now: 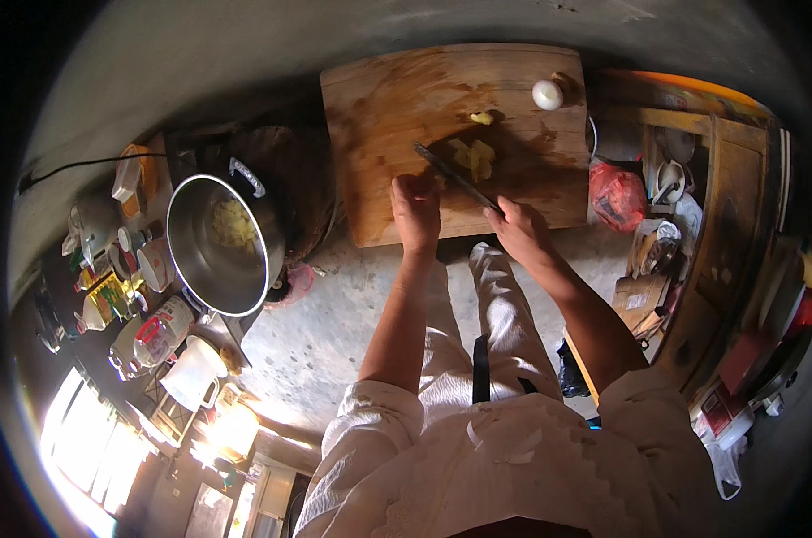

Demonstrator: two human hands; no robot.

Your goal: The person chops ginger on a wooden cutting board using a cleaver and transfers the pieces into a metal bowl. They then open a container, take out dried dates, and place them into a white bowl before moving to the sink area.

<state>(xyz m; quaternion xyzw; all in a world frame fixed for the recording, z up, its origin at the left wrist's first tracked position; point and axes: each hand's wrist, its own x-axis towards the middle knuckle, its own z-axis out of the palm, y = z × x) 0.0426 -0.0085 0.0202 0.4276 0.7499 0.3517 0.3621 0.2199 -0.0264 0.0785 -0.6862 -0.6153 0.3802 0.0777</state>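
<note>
My right hand (519, 228) grips the handle of a kitchen knife (453, 176), whose dark blade slants up and left over a wooden cutting board (386, 101). My left hand (416, 212) is just left of the blade, over the board's near part, with its fingers curled inward. Whether anything is between those fingers is hidden. Beyond the blade lie several thin pale-yellow slices (474, 160), possibly ginger or potato. A small yellow piece (482, 118) is farther back. At the far right corner of the board sits a peeled white onion (547, 95), with a small brown bit behind it.
Left of the board stands a deep metal pot (197, 282) with cut pale-yellow pieces (234, 225) inside. Bottles (167, 329) and a white pitcher (194, 373) crowd the left side. A red plastic bag (618, 195) and a wooden cabinet (728, 202) are at right.
</note>
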